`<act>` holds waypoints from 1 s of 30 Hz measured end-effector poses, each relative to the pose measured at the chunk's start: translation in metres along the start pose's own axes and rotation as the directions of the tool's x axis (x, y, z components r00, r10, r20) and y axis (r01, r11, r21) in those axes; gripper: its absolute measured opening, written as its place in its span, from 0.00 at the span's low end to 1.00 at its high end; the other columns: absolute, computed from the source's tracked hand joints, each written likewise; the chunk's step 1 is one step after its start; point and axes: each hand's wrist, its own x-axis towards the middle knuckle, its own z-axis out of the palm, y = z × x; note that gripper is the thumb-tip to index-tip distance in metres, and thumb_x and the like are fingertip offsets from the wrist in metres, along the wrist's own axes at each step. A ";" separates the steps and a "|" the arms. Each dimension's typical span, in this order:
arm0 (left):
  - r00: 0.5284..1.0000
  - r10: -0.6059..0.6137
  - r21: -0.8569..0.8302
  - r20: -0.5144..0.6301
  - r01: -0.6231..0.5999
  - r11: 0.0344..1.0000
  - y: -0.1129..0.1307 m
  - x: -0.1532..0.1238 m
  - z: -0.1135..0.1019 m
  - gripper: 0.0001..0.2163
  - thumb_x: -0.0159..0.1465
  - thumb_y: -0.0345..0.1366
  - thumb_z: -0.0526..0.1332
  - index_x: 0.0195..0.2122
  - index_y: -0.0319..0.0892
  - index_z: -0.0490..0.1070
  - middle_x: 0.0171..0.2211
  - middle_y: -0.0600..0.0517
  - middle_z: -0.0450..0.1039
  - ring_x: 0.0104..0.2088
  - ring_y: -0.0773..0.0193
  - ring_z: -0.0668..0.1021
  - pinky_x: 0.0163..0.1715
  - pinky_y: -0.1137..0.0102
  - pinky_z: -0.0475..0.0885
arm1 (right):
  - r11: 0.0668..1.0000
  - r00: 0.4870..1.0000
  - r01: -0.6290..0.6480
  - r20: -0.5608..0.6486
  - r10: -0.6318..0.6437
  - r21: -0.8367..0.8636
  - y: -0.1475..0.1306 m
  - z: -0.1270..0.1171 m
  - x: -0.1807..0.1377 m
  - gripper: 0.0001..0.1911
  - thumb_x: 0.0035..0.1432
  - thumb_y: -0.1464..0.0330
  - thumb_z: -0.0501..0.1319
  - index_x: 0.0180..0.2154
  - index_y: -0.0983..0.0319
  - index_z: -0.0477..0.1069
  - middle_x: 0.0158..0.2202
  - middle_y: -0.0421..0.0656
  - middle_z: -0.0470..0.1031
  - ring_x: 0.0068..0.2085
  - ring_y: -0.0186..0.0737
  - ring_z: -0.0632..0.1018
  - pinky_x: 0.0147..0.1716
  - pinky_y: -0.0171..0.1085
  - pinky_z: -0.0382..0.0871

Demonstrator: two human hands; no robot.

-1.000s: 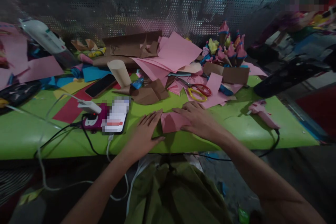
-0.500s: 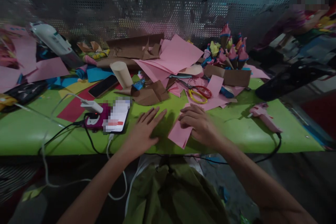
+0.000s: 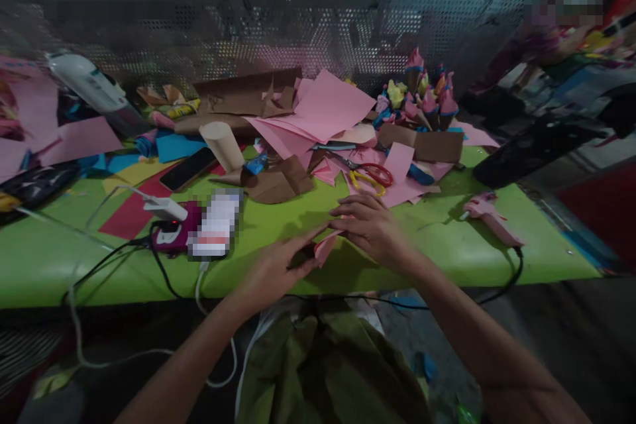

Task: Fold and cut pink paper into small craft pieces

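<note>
A folded piece of pink paper (image 3: 328, 246) is held between my two hands, tilted up over the green tabletop. My left hand (image 3: 284, 264) pinches its near left edge between thumb and fingers. From the right, the fingers of my right hand (image 3: 373, 225) are curled over the paper's upper part and hide much of it. Just beyond the right hand lie scissors (image 3: 372, 179) with red and yellow handles, on pink paper scraps. A cut piece of brown paper (image 3: 281, 180) lies past the left hand.
On the left, a phone (image 3: 217, 224) on a white cable sits beside a purple power strip (image 3: 193, 220). A pink glue gun (image 3: 494, 218) rests at the right. Pink sheets (image 3: 328, 106), a cardboard tube (image 3: 222, 146) and small paper cones (image 3: 430, 103) crowd the back.
My left hand has moved right and taken hold of the pink paper. The paper has been lifted and tilted up from the table, with my right hand still on it.
</note>
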 end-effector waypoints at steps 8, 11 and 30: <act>0.996 -0.079 -0.256 0.038 0.086 0.963 0.000 0.001 -0.006 0.28 0.63 0.38 0.61 0.65 0.48 0.60 0.63 0.47 0.67 0.57 0.56 0.74 0.57 0.60 0.71 | 0.999 1.000 0.008 0.018 -0.008 -0.040 0.004 0.002 0.001 0.17 0.66 0.68 0.58 0.54 0.52 0.73 0.49 0.44 0.78 0.54 0.46 0.73 0.56 0.49 0.65; 0.996 -0.091 -0.236 0.006 0.090 0.968 0.000 0.002 -0.006 0.27 0.64 0.37 0.59 0.65 0.48 0.61 0.62 0.48 0.67 0.58 0.56 0.74 0.57 0.59 0.71 | 0.999 1.000 0.019 0.019 -0.018 -0.042 0.005 0.002 0.003 0.17 0.66 0.68 0.57 0.55 0.53 0.73 0.50 0.45 0.78 0.54 0.45 0.72 0.56 0.49 0.66; 0.977 -0.094 0.022 -0.190 0.100 0.995 -0.006 0.010 0.003 0.13 0.59 0.30 0.59 0.46 0.45 0.72 0.43 0.49 0.79 0.43 0.58 0.80 0.44 0.65 0.74 | 0.993 0.999 0.027 0.033 -0.023 -0.116 0.003 0.005 0.003 0.17 0.67 0.68 0.56 0.55 0.55 0.73 0.58 0.46 0.73 0.56 0.45 0.71 0.56 0.47 0.64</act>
